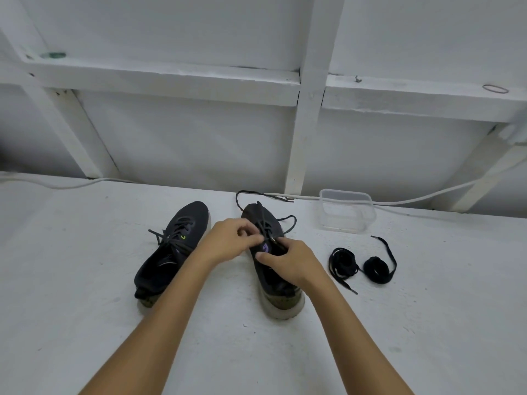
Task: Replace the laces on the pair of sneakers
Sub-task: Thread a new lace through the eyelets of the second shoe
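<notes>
Together, both hands work at the right sneaker on the white desk: the left hand pinches its dark lace near the tongue, and the right hand grips the upper. Beside it to the left stands the left sneaker, laced. Two coiled black laces lie to the right, near a clear plastic container.

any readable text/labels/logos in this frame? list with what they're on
No readable words or numbers.
Left sneaker: small yellow-green mark on the tongue, too small to read.
Right sneaker: purple mark on the tongue, between the left hand and the right hand, blurred and unreadable.
Clear container, spare laces: no text seen.
</notes>
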Motion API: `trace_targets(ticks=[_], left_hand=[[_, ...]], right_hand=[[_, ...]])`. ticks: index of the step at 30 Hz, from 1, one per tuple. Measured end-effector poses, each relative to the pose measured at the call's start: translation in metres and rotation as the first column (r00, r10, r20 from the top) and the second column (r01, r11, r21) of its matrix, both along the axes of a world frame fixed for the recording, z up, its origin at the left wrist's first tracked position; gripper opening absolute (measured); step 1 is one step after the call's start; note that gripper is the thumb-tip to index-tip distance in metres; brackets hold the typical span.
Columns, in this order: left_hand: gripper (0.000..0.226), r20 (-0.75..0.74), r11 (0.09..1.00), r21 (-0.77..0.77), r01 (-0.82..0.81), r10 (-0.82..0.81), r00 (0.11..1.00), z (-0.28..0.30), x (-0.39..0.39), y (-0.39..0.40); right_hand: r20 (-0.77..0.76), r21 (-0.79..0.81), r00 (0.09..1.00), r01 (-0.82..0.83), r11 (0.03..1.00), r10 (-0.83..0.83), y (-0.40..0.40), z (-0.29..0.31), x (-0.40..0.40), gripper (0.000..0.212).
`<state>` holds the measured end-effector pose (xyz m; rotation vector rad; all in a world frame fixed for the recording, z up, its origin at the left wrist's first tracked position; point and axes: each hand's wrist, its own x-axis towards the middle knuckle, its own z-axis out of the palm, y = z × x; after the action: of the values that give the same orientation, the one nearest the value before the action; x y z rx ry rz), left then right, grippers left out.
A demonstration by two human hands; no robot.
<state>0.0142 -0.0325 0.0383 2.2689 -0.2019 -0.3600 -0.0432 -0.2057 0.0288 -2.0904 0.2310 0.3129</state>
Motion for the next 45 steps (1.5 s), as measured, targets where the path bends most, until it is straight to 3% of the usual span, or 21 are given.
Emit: trace_targets(ticks=[2,4,6,8,10,12,14,16,18,20,25,26,28,30,32,34,37,39,42,44,45], left_hand=[[0.007,0.039,0.978,0.191,0.088,-0.097,0.995,0.002,0.000,-0.001],[0.008,0.055,0.986,0.143,0.086,-0.095,0.994,0.007,0.000,-0.003],[0.012,-0.037,0.969,-0.243,-0.034,0.025,0.999,0.016,0.000,-0.005],[0.018,-0.225,0.769,-0.605,-0.207,0.084,0.971,0.021,-0.002,-0.006],[0.029,-0.363,0.644,-0.679,-0.353,0.123,0.924,0.018,-0.001,-0.007],[0.033,-0.459,0.663,-0.603,-0.444,0.167,0.873,0.008,0.001,-0.009],[0.024,-0.479,0.754,-0.484,-0.443,0.195,0.856,0.000,0.000,-0.014],[0.022,-0.352,0.892,-0.305,-0.334,0.220,0.910,-0.004,-0.004,-0.017],[0.017,-0.141,0.968,-0.140,-0.210,0.190,0.972,-0.008,-0.007,-0.017],[0.015,-0.021,0.995,-0.017,-0.095,0.094,0.995,-0.005,-0.007,-0.016],[0.011,0.033,0.987,0.158,-0.021,0.016,0.999,0.011,-0.002,-0.017],[0.014,-0.001,0.996,0.083,-0.012,0.012,1.000,0.016,-0.003,-0.017],[0.014,-0.153,0.951,-0.306,-0.049,0.001,0.988,0.026,-0.005,-0.013],[0.013,-0.275,0.710,-0.681,-0.180,-0.021,0.961,0.030,-0.006,-0.008],[0.016,-0.338,0.566,-0.777,-0.277,-0.003,0.941,0.028,-0.006,-0.005],[0.023,-0.413,0.595,-0.727,-0.343,0.020,0.911,0.023,-0.007,-0.007],[0.022,-0.443,0.775,-0.516,-0.365,0.123,0.888,0.017,-0.008,-0.013],[0.023,-0.319,0.914,-0.280,-0.293,0.199,0.927,0.015,-0.009,-0.013],[0.025,-0.145,0.987,-0.028,-0.160,0.154,0.977,0.011,-0.012,-0.013],[0.018,-0.129,0.995,0.012,-0.098,0.098,0.987,0.011,-0.012,-0.013],[0.016,-0.158,0.991,-0.091,-0.102,0.087,0.984,0.015,-0.011,-0.013]], right_hand=[[0.003,0.005,1.000,0.008,1.000,-0.008,0.000,-0.001,0.000,0.022],[0.008,0.003,1.000,0.012,1.000,-0.012,-0.001,-0.002,-0.001,0.022],[0.013,0.017,1.000,0.023,1.000,-0.023,-0.001,-0.004,-0.001,0.026],[0.016,0.036,0.999,0.043,0.998,-0.044,-0.001,-0.005,-0.002,0.033],[0.023,0.044,0.998,0.062,0.997,-0.063,0.000,-0.007,-0.003,0.038],[0.034,0.049,0.996,0.080,0.996,-0.082,0.001,-0.007,-0.004,0.039],[0.041,0.054,0.995,0.089,0.995,-0.091,0.001,-0.006,-0.006,0.035],[0.042,0.068,0.994,0.097,0.993,-0.100,0.002,-0.004,-0.007,0.036],[0.042,0.081,0.992,0.115,0.990,-0.119,0.002,-0.005,-0.008,0.044],[0.044,0.074,0.991,0.124,0.989,-0.128,0.001,-0.007,-0.008,0.050],[0.042,0.079,0.989,0.141,0.987,-0.144,0.001,-0.008,-0.008,0.052],[0.042,0.081,0.988,0.144,0.986,-0.148,0.001,-0.008,-0.008,0.051],[0.038,0.088,0.987,0.155,0.984,-0.158,0.001,-0.008,-0.008,0.052],[0.026,0.106,0.986,0.163,0.981,-0.166,0.000,-0.008,-0.009,0.052],[0.016,0.118,0.985,0.167,0.979,-0.170,0.000,-0.007,-0.008,0.048],[0.013,0.122,0.984,0.174,0.977,-0.177,0.001,-0.007,-0.007,0.049],[0.005,0.124,0.983,0.184,0.975,-0.186,0.003,-0.007,-0.006,0.051],[0.009,0.118,0.983,0.183,0.976,-0.186,0.002,-0.008,-0.007,0.050],[0.005,0.115,0.983,0.180,0.977,-0.181,0.001,-0.008,-0.007,0.048],[-0.002,0.114,0.984,0.179,0.977,-0.180,0.001,-0.007,-0.007,0.048],[-0.004,0.116,0.984,0.179,0.977,-0.180,0.001,-0.007,-0.007,0.050]])
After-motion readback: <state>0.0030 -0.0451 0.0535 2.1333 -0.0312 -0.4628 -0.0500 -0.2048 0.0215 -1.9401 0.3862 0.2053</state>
